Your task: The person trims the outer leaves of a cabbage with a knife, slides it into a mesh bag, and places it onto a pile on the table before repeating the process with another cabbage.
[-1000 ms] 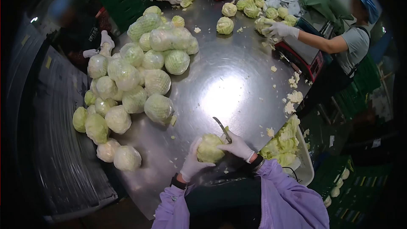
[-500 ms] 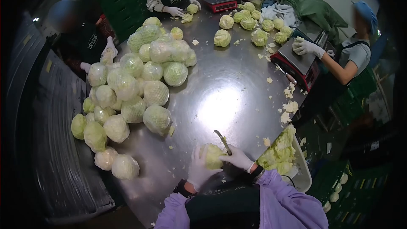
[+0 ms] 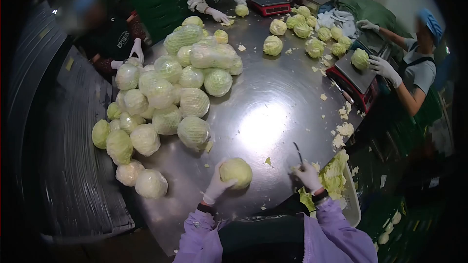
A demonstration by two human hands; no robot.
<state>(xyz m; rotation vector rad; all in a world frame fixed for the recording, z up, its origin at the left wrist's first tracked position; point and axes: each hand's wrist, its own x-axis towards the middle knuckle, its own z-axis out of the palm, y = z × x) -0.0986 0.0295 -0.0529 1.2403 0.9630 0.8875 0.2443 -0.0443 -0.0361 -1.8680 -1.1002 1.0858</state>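
Observation:
A pale green cabbage (image 3: 236, 173) rests on the metal table near its front edge. My left hand (image 3: 218, 185), in a white glove, grips its left side with the fingers wrapped round it. To the right, my gloved right hand (image 3: 307, 176) is closed on a dark curved knife (image 3: 298, 153), whose blade points up and away from me. Below and beside this hand, leaf trimmings (image 3: 333, 175) fill a white basket (image 3: 355, 204). A small leaf scrap (image 3: 268, 161) lies between the cabbage and the knife.
Wrapped cabbages (image 3: 194, 103) are heaped on the left of the table (image 3: 234, 117). Loose cabbages (image 3: 314, 47) lie at the back right, near a red scale (image 3: 358, 75) where a co-worker handles one. Two more co-workers stand at the far side and left. Another scale (image 3: 269, 4) stands behind.
My right hand has moved right with the knife, away from the cabbage. My left hand still holds the cabbage. The right co-worker's one hand has left the cabbage on the scale. The view has shifted.

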